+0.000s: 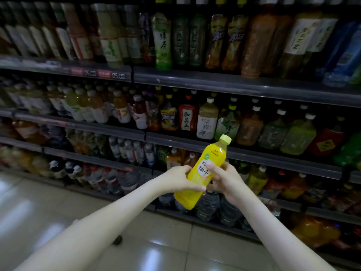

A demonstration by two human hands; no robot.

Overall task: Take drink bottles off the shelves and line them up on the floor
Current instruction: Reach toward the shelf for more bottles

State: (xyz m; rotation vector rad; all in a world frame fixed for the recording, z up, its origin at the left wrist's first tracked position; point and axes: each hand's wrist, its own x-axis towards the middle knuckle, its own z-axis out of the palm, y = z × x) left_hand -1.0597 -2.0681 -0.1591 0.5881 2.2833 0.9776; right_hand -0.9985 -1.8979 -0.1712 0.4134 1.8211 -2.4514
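A yellow juice bottle (205,169) with a pale yellow cap and a white label is held tilted in front of the shelves, cap pointing up and to the right. My left hand (179,179) grips its lower body from the left, thumb across the front. My right hand (224,180) holds it from the right, fingers curled round the label. Behind the bottle stand shelves (234,85) packed with drink bottles on several levels.
Glossy pale floor tiles (58,202) stretch out at the lower left, with a small dark object (117,240) lying on them. Large dark water bottles (209,206) stand on the bottom shelf just under my hands. Price tags (109,75) run along a shelf edge.
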